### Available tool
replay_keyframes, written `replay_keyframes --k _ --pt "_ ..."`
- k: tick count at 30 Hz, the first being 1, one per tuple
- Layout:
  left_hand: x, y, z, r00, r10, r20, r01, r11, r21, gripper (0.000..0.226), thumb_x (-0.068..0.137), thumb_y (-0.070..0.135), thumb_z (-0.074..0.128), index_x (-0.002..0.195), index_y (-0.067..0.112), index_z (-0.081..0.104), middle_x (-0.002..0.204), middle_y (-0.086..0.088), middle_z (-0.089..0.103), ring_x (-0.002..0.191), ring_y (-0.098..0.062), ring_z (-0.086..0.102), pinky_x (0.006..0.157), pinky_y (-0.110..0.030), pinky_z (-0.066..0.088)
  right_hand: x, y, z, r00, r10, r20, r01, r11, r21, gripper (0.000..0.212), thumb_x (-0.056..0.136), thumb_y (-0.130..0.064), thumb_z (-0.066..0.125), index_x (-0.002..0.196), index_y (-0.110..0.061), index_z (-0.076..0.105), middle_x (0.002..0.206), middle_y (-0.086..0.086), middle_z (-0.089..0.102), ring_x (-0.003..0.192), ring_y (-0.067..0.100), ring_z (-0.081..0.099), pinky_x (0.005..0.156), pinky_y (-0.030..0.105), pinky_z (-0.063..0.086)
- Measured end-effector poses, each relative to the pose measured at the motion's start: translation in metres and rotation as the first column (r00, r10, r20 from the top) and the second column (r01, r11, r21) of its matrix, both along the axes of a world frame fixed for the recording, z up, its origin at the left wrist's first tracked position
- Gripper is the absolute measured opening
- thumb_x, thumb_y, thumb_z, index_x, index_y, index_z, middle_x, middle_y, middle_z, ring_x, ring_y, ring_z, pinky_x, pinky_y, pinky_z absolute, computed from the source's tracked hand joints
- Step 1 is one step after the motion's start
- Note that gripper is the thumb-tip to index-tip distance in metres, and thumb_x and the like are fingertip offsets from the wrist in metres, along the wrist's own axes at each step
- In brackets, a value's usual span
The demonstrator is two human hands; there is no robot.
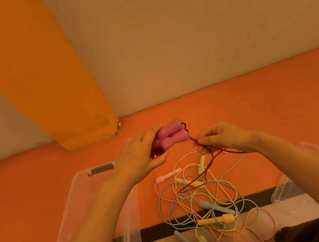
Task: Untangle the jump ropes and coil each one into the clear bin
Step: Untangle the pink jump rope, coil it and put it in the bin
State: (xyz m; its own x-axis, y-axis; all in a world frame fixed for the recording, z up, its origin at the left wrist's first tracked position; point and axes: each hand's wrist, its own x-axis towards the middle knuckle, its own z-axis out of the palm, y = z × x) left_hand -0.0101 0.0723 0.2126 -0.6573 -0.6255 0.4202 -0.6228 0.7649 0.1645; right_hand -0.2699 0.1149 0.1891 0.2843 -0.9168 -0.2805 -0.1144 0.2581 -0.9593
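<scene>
Left hand (139, 155) raised, grip clenched around two pink handles (172, 136) and coiled dark red rope (156, 149); right hand (222, 138) pinches the rope's loose strand beside them; clear bin (80, 205) below the left grip

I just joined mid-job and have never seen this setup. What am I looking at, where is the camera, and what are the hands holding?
There is no machine here, only a person's bare hands, filmed by one head-worn camera looking down. The left hand grips two pink handles with dark red rope coils. The right hand pinches that red rope, which trails down into a tangled pile of pastel jump ropes on the orange floor. A clear bin sits under the left arm; another clear container is at right.
</scene>
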Motion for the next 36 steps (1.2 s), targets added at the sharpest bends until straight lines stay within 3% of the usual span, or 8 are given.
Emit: replay_keyframes --k 5,9,13,16,23,28,33,36 --pt "0.0 -0.001 0.001 0.996 0.071 -0.051 -0.071 0.997 0.011 0.06 0.076 0.053 0.053 0.128 0.023 0.044 0.104 -0.006 0.066 0.084 -0.032 0.063 0.065 -0.034 0.043 0.001 0.001 0.0 0.999 0.037 -0.015 -0.037 0.999 0.01 0.017 0.096 -0.004 0.049 0.099 0.0 0.065 0.088 0.012 0.071 0.081 0.018 0.069 0.081 0.025 0.055" --pt "-0.002 0.0 0.001 0.988 0.14 -0.062 -0.138 0.99 0.037 0.056 0.08 0.036 0.072 0.128 0.017 0.05 0.105 -0.006 0.066 0.087 -0.032 0.062 0.064 -0.032 0.037 0.002 0.003 -0.001 0.988 0.114 -0.103 -0.113 0.993 0.02 0.016 0.096 -0.002 0.049 0.097 -0.007 0.064 0.094 0.015 0.071 0.087 0.021 0.068 0.087 0.03 0.053" --pt "0.0 -0.002 0.004 0.972 0.217 -0.088 -0.21 0.974 0.086 0.055 0.081 0.032 0.071 0.129 0.017 0.048 0.106 -0.006 0.065 0.088 -0.032 0.062 0.065 -0.036 0.043 0.004 0.004 -0.003 0.983 0.126 -0.134 -0.129 0.992 -0.011 0.021 0.096 0.0 0.047 0.111 -0.012 0.056 0.091 0.014 0.071 0.083 0.023 0.069 0.088 0.039 0.05" --pt "0.0 -0.002 0.003 0.963 0.262 -0.066 -0.255 0.962 0.101 0.054 0.083 0.034 0.069 0.129 0.019 0.046 0.104 -0.006 0.065 0.088 -0.032 0.061 0.066 -0.039 0.045 0.009 0.003 -0.006 0.977 0.112 -0.179 -0.12 0.992 -0.035 0.025 0.098 0.0 0.044 0.106 -0.019 0.057 0.085 0.007 0.07 0.077 0.02 0.068 0.089 0.044 0.05" --pt "0.002 -0.004 0.003 0.942 0.33 -0.054 -0.321 0.938 0.132 0.053 0.084 0.038 0.066 0.128 0.02 0.044 0.104 -0.007 0.064 0.087 -0.032 0.06 0.066 -0.04 0.046 0.023 0.004 -0.003 0.955 0.068 -0.29 -0.129 0.972 -0.195 0.009 0.092 -0.011 0.059 0.097 -0.013 0.065 0.069 0.003 0.062 0.061 0.012 0.056 0.063 0.026 0.047" --pt "-0.002 0.0 0.003 0.916 0.367 -0.16 -0.314 0.906 0.283 0.053 0.085 0.036 0.066 0.13 0.02 0.043 0.1 -0.001 0.06 0.082 -0.024 0.056 0.065 -0.037 0.044 0.027 0.004 -0.004 0.927 0.09 -0.365 -0.167 0.968 -0.186 0.024 0.098 -0.008 0.048 0.079 -0.019 0.06 0.073 -0.002 0.06 0.066 0.012 0.057 0.066 0.025 0.048" --pt "-0.004 -0.001 0.005 0.875 0.43 -0.223 -0.323 0.861 0.393 0.047 0.087 0.037 0.065 0.126 0.019 0.045 0.093 0.006 0.054 0.079 -0.018 0.052 0.07 -0.036 0.045 0.052 0.011 -0.011 0.741 0.038 -0.67 -0.298 0.914 -0.277 0.028 0.101 -0.023 0.04 0.099 -0.015 0.067 0.074 -0.012 0.054 0.067 0.007 0.05 0.065 0.025 0.04" --pt "-0.003 -0.003 0.006 0.871 0.445 -0.21 -0.341 0.854 0.393 0.047 0.087 0.036 0.065 0.126 0.018 0.045 0.093 0.007 0.053 0.08 -0.017 0.05 0.069 -0.034 0.043 0.064 0.016 -0.011 0.659 -0.067 -0.749 -0.349 0.855 -0.383 0.033 0.101 -0.031 0.041 0.097 -0.012 0.067 0.088 0.001 0.066 0.082 0.017 0.059 0.076 0.033 0.043"
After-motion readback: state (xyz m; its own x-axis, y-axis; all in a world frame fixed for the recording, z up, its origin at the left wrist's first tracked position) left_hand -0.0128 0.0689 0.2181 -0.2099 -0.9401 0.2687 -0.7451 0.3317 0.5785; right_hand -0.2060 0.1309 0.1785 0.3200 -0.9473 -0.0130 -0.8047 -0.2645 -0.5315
